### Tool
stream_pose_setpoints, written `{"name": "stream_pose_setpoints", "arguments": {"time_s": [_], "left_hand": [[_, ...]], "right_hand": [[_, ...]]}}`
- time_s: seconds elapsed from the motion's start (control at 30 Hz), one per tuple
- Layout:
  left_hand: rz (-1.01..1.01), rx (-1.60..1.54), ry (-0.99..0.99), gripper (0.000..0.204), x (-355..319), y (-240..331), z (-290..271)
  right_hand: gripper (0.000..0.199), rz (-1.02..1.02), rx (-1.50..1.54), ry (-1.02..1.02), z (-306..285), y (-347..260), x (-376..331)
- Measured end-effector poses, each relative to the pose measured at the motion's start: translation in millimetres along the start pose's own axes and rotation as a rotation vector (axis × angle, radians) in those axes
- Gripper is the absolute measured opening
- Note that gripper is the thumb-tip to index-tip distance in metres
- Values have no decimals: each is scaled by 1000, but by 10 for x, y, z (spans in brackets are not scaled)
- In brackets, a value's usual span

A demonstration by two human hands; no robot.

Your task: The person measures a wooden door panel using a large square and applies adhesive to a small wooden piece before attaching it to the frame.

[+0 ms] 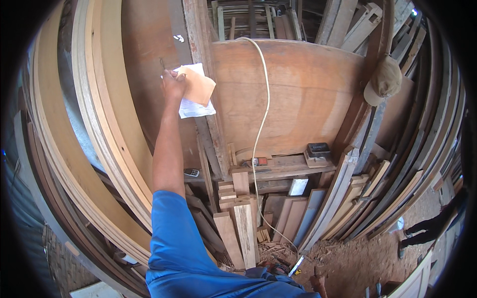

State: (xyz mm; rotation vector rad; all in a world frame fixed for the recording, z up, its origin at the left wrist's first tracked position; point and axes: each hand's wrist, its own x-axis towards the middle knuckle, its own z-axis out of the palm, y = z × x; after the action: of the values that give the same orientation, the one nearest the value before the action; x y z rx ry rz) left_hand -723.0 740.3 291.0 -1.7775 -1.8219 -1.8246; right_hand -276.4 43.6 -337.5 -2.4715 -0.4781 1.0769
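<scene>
My left hand (174, 83), on an outstretched arm in a blue sleeve, is closed at the upper left corner of some papers. They lie against an upright wooden post and board. On top is a light brown folded paper (198, 87); under it are white sheets (190, 108) with print. A thin dark stick-like thing (162, 63) pokes up beside the fingers; what it is does not show. At the lower edge, a brown shape right of the blue shirt may be part of my right arm or hand, with no fingers to make out.
Tall boards (107, 99) lean at the left. A pale cable (267, 94) hangs across the plywood panel (298, 94). A cap (383, 81) hangs on a right post. The low shelf (283, 170) holds a black box (318, 150). Offcuts (244, 233) stand below; another person's legs (430, 227) show right.
</scene>
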Motion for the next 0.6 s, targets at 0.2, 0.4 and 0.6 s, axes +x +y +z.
{"name": "stream_pose_setpoints", "arguments": {"time_s": [0.2, 0.4, 0.6], "left_hand": [[249, 516, 350, 37, -388, 130, 49], [86, -16, -76, 47, -478, 87, 151], [218, 72, 102, 47, -908, 98, 156]], "right_hand": [[27, -99, -23, 39, -37, 162, 47], [32, 14, 12, 26, -114, 207, 4], [29, -51, -38, -9, -123, 62, -58]]}}
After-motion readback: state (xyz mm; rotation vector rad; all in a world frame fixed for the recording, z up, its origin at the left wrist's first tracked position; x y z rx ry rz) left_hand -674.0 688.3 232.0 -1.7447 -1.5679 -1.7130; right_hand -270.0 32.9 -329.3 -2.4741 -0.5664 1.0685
